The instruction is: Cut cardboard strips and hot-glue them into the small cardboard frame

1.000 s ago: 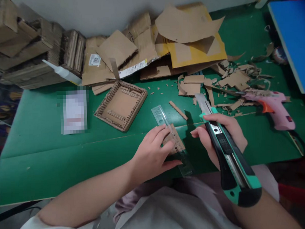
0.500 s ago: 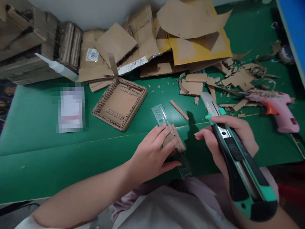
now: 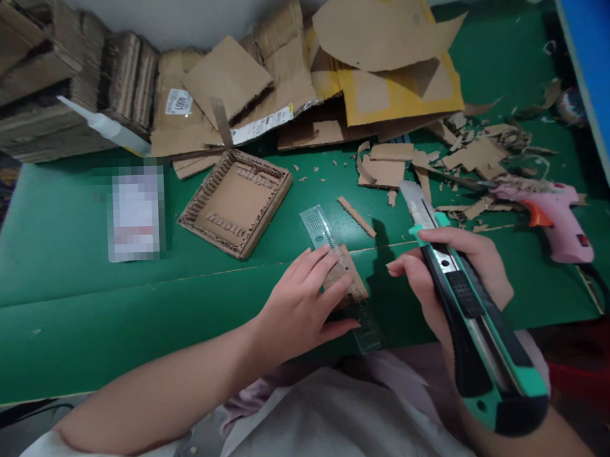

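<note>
My left hand [image 3: 307, 302] lies with fingers spread over a clear plastic ruler [image 3: 315, 223], pressing it onto a small piece of cardboard [image 3: 355, 273]. Part of both is hidden under the fingers. Wrapped in my right hand [image 3: 486, 262] is a green and black utility knife [image 3: 467, 296], its blade out and pointing away from me, raised above the table. The blade is apart from the ruler. Just beyond the ruler rests a thin cardboard strip [image 3: 356, 217]. A shallow cardboard tray [image 3: 272, 215] with corrugated inner edges sits farther left.
A pink glue gun [image 3: 559, 213] lies at the right near cardboard scraps [image 3: 475, 157]. Stacked cardboard [image 3: 35, 118], a white glue bottle [image 3: 114, 132] and a yellow-edged cardboard sheet [image 3: 400, 95] line the back. A blue board [image 3: 592, 72] stands at far right.
The view has shifted very slightly. Both hands, the ruler and the knife keep almost the same positions.
</note>
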`<state>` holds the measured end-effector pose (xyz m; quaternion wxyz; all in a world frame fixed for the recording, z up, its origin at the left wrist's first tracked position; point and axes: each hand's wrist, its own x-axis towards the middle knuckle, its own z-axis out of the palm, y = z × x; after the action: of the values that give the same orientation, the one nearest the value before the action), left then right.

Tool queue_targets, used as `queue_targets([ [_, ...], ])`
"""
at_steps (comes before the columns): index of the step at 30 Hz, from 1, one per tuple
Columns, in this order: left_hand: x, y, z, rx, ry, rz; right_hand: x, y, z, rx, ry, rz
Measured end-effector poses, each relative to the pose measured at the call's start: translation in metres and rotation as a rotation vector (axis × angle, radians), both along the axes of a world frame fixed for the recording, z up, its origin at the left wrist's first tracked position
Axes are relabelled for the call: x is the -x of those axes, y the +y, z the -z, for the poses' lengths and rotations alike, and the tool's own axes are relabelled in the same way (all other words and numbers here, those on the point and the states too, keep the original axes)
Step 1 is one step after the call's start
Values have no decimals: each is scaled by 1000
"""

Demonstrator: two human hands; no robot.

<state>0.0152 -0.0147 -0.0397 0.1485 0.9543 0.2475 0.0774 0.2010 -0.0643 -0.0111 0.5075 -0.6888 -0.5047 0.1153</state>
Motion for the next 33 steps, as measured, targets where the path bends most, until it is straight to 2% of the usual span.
queue_targets([
  [3, 0, 0, 0, -1, 9, 4, 3, 0, -3, 7, 9, 14],
  [11, -1, -1, -1, -8, 16, 17, -3, 2, 5, -12, -57, -10],
  [19, -1, 0, -1, -48, -38, 66, -1, 1, 4, -1, -40, -10],
  [33, -2, 0, -2, -4, -32, 66, -3, 0, 7, 18, -31, -13],
])
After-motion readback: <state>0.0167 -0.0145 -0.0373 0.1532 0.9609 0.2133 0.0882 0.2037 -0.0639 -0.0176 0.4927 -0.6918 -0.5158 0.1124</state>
